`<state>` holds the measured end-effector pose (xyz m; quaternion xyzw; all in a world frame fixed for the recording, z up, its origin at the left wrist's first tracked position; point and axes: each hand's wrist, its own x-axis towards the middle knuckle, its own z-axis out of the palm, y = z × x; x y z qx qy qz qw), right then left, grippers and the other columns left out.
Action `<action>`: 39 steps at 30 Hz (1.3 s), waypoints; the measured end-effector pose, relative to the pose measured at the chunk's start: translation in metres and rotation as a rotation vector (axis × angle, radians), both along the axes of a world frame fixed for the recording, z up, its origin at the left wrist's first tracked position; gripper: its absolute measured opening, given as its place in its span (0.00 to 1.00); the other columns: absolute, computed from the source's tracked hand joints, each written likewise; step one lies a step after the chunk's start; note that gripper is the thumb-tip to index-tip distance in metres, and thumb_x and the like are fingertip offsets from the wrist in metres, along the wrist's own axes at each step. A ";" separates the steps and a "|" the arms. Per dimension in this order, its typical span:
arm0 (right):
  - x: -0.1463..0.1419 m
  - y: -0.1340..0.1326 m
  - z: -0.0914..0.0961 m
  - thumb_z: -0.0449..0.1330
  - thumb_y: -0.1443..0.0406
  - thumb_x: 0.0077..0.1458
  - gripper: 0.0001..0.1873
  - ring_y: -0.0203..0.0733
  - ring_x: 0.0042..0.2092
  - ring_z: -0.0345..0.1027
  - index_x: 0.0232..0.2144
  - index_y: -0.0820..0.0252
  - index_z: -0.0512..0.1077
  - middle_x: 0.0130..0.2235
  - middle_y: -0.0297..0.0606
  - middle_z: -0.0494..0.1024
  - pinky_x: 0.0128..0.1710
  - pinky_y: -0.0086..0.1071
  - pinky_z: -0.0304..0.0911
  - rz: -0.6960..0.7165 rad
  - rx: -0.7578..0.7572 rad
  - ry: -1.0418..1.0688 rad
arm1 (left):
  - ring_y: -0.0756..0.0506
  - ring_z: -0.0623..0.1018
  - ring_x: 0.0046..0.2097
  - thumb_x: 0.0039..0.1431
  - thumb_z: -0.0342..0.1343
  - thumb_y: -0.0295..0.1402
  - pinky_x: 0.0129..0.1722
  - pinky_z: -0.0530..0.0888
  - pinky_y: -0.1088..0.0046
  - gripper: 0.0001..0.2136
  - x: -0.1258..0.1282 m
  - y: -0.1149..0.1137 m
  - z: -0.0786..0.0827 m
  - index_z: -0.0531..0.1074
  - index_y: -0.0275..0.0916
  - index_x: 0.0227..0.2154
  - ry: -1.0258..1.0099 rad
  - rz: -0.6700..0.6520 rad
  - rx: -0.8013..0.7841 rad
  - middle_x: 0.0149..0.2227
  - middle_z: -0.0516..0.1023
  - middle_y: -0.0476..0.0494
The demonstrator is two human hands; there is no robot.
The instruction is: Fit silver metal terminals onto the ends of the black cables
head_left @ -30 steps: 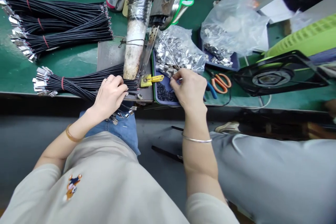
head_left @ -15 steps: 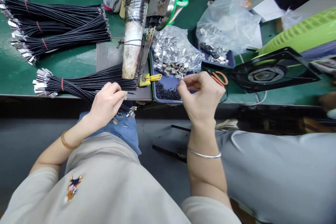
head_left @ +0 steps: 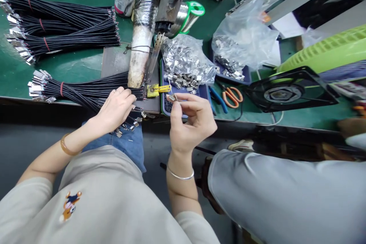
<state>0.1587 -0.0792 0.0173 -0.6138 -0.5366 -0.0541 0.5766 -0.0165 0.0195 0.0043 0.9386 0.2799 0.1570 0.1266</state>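
My left hand [head_left: 116, 107] lies closed over the right end of a bundle of black cables [head_left: 81, 90], its fingertips pinching a cable at the bench edge. Metal connectors [head_left: 126, 126] hang below that hand, over the blue denim. My right hand [head_left: 190, 122] pinches a small metal connector [head_left: 172, 98] between thumb and fingers, above the front of a blue tray [head_left: 206, 92]. Silvery connectors [head_left: 184, 81] are heaped in the tray, partly in a clear bag. A yellow clip [head_left: 158, 90] sits between the hands, under a soldering iron [head_left: 154, 55].
A fume hose [head_left: 138, 55] hangs close above the cables. Tied cable bundles [head_left: 71, 23] lie at the back left. Beyond the tray are a solder spool [head_left: 185, 19], orange-handled scissors [head_left: 233, 97], blue-handled pliers [head_left: 219, 100] and a black fan [head_left: 291, 91]. A co-worker's grey-clothed leg [head_left: 280, 190] is at right.
My right hand has moved left and toward me from the connector heap, carrying a connector toward the clip. My left hand has stayed almost in place on the cables.
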 end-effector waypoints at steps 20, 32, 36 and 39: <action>-0.020 0.001 -0.020 0.63 0.66 0.60 0.02 0.42 0.41 0.78 0.34 0.54 0.76 0.39 0.37 0.81 0.39 0.37 0.76 0.128 -0.097 0.183 | 0.51 0.71 0.25 0.62 0.52 0.29 0.28 0.67 0.77 0.08 0.004 -0.016 0.011 0.76 0.35 0.31 -0.425 0.055 -0.420 0.24 0.76 0.48; -0.020 0.007 -0.025 0.66 0.66 0.56 0.02 0.39 0.40 0.78 0.31 0.55 0.79 0.38 0.37 0.81 0.37 0.31 0.76 0.313 -0.241 0.492 | 0.51 0.74 0.29 0.56 0.60 0.34 0.31 0.71 0.79 0.09 0.008 -0.013 0.015 0.78 0.32 0.29 -0.596 0.166 -0.933 0.28 0.79 0.45; -0.019 0.007 -0.027 0.66 0.65 0.56 0.01 0.39 0.40 0.78 0.31 0.55 0.79 0.38 0.37 0.81 0.37 0.31 0.76 0.339 -0.270 0.536 | 0.51 0.75 0.30 0.56 0.61 0.34 0.31 0.71 0.79 0.09 0.007 -0.014 0.013 0.78 0.32 0.29 -0.592 0.161 -0.935 0.29 0.79 0.44; -0.020 0.007 -0.028 0.66 0.67 0.55 0.02 0.38 0.40 0.78 0.31 0.55 0.79 0.38 0.36 0.81 0.36 0.29 0.75 0.359 -0.257 0.556 | 0.51 0.74 0.30 0.55 0.61 0.33 0.31 0.71 0.79 0.08 0.007 -0.014 0.015 0.78 0.33 0.29 -0.603 0.152 -0.935 0.29 0.80 0.45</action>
